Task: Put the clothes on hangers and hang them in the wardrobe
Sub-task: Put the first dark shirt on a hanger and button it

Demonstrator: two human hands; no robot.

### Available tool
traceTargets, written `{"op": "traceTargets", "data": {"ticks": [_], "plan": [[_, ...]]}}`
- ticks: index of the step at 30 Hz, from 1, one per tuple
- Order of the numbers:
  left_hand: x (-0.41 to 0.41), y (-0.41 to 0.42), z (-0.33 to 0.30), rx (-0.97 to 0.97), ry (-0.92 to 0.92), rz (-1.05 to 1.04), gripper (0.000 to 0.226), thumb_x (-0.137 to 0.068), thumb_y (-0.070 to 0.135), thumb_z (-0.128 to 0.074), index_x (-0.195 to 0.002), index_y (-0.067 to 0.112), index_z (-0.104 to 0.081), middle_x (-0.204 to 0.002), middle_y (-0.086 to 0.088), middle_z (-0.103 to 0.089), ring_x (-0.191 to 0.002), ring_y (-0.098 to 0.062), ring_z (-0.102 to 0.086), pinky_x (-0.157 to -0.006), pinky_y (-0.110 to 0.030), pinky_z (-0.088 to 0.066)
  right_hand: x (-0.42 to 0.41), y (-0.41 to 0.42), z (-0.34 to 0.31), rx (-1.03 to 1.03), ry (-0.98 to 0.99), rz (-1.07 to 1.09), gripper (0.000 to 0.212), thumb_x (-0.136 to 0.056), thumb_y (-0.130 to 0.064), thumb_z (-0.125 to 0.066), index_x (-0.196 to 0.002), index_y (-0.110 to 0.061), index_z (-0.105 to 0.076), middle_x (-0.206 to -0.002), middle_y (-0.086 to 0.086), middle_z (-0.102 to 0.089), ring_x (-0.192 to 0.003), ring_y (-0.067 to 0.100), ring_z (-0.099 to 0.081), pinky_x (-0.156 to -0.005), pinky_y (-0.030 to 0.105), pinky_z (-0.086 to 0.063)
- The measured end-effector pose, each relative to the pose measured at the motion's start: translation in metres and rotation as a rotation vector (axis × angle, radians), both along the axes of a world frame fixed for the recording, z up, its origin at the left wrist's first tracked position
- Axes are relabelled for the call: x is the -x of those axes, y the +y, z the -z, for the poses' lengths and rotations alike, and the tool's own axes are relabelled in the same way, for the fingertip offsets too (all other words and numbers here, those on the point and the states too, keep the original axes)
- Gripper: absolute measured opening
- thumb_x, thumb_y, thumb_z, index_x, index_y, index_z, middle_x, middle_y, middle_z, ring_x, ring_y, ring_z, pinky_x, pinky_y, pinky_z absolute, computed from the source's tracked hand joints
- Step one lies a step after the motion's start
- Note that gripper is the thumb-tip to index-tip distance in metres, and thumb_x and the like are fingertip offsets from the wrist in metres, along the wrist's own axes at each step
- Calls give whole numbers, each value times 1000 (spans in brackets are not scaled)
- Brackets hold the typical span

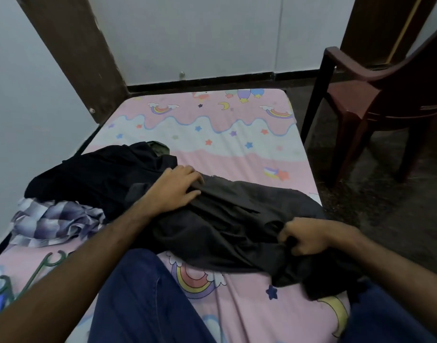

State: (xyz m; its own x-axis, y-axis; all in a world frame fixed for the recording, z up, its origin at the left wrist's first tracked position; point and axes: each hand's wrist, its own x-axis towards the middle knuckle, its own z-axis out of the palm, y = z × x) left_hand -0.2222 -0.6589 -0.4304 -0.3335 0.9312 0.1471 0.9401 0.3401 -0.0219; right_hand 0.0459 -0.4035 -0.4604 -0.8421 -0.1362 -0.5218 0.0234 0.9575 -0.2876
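Left hand: (174,188) resting flat on the far end of the dark grey crumpled garment (237,219), fingers spread and relaxed.
Right hand: (305,236) curled, pinching a fold at the near right edge of the dark grey garment.
Dark grey garment: spread across the middle of the pink rainbow-print bed sheet (237,305), near end draped toward the right knee.
Black clothing pile: (96,174) far left, touching the grey garment.
Purple checked shirt: (54,222) bunched at the left edge, just beside the black pile.
Green plastic hangers: (43,264) near left on the sheet.
Brown plastic chair: (375,100) far right, on the floor.
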Motion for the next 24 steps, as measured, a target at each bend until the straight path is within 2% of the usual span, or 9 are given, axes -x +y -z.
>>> {"op": "traceTargets", "data": {"ticks": [2,4,7,9,11,14,17,20,24], "plan": [[-3,4,0,271,-402,-17,38,-92,49,-66,-121,26,-61,-111,6,-63,-102,-13,-59,-87,-32,-48,-16,6,-5,74,-143,54,27,-83,-38,-76,-106,-25,-71,-99,-5,-73,-93,16,-67,-85,29,-51],[-19,6,7,531,-637,-29,46,-87,51,-73,-121,22,-64,-95,11,-65,-86,-5,-62,-81,-20,-48,-17,4,-14,235,-176,158,32,-85,-60,-72,-97,-30,-75,-92,-11,-74,-86,5,-67,-83,23,-51],[-36,2,24,618,-724,-53,48,-79,57,-77,-116,29,-68,-80,18,-63,-72,7,-59,-73,-14,-45,-1,-9,-20,293,138,292,34,-96,-55,-61,-84,-28,-77,-88,-6,-72,-83,4,-65,-80,18,-47],[-39,-1,27,643,-676,-22,49,-77,59,-78,-116,30,-68,-84,16,-61,-77,2,-59,-75,-16,-45,14,-25,-13,304,401,249,15,-98,-34,-67,-97,-22,-75,-96,-3,-67,-89,8,-63,-85,26,-48],[-43,-5,23,663,-625,7,48,-78,56,-78,-116,28,-69,-86,14,-58,-80,-3,-57,-76,-16,-44,27,-45,-7,346,469,171,26,-93,-22,-73,-118,-18,-68,-113,-2,-62,-102,7,-58,-92,22,-43],[-49,-11,14,646,-591,37,41,-81,40,-79,-117,23,-69,-86,15,-57,-78,-4,-55,-72,-12,-42,42,-79,4,259,431,59,60,-89,-27,-74,-144,-19,-51,-141,-3,-52,-130,9,-44,-112,25,-29],[-51,-17,0,531,-590,89,35,-77,25,-72,-112,21,-67,-97,6,-68,-87,-12,-62,-82,-27,-51,55,-103,12,110,338,34,53,-91,-30,-68,-139,-19,-49,-134,1,-61,-130,16,-50,-124,43,-15],[-47,-21,-19,281,-631,95,30,-80,22,-74,-106,21,-59,-94,6,-65,-81,-8,-59,-75,-28,-49,63,-100,-1,267,503,141,11,-87,-10,-58,-98,-13,-58,-106,9,-66,-104,25,-60,-102,48,-41],[-43,-19,-53,95,-816,76,25,-90,38,-74,-92,18,-59,-78,7,-61,-70,-5,-52,-68,-25,-43,68,-69,-41,344,755,400,29,-77,-11,-42,-98,-13,-62,-102,4,-64,-100,26,-59,-89,40,-46]]}}
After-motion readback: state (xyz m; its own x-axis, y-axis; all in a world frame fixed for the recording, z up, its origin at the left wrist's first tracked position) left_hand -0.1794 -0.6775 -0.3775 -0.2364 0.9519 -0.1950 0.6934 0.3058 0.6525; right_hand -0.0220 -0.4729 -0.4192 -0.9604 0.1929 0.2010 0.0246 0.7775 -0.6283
